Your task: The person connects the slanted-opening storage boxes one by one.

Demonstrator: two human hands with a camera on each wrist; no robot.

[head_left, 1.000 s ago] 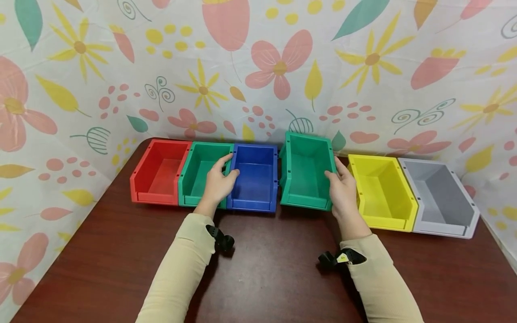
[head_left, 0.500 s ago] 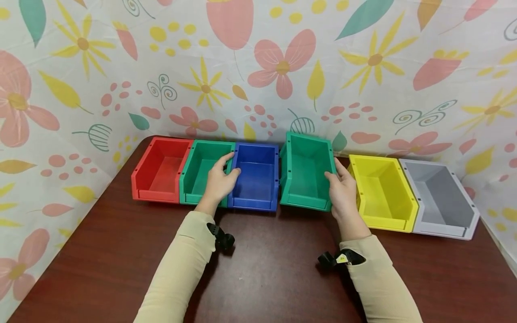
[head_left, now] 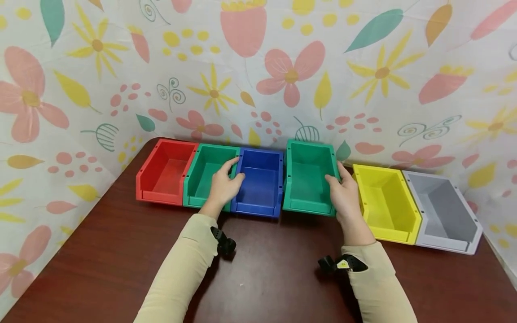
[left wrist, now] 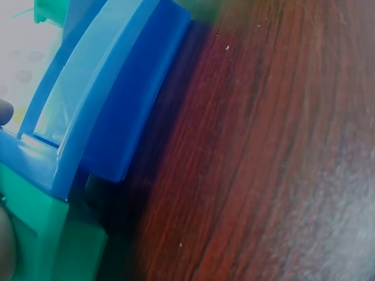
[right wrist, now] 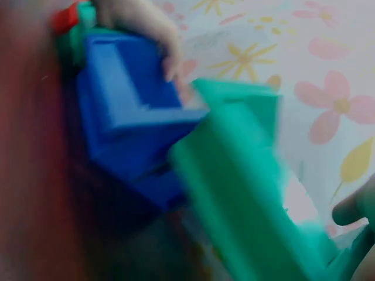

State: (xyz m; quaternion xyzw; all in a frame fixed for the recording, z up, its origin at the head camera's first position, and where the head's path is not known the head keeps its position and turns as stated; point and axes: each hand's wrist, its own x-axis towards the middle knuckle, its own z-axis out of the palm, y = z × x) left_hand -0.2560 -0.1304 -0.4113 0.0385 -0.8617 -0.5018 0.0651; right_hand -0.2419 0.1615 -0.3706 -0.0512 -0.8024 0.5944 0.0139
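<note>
My left hand point(head_left: 223, 184) grips the adjoining walls of a green storage bin point(head_left: 198, 179) and a blue storage bin point(head_left: 258, 184), its thumb over the blue side. With my right hand point(head_left: 345, 190) I hold a second green bin point(head_left: 308, 179) by its right wall, thumb inside. That bin is raised above the table beside the blue one, its left edge close along the blue bin's right wall. In the right wrist view the held green bin point(right wrist: 234, 193) looks tilted and overlaps the blue bin's corner point(right wrist: 146, 129). The left wrist view shows the blue bin's front point(left wrist: 129, 99).
A red bin point(head_left: 167, 177) adjoins the left green bin at the row's far left. Right of my right hand stand a yellow bin point(head_left: 383, 202) and a grey bin point(head_left: 444, 208), side by side. Behind the dark wooden table point(head_left: 258, 269) hangs a flower-patterned cloth point(head_left: 242, 67).
The held green bin has shifted lower and closer to level beside the blue bin. My left hand keeps its grip. The head view has tilted slightly upward.
</note>
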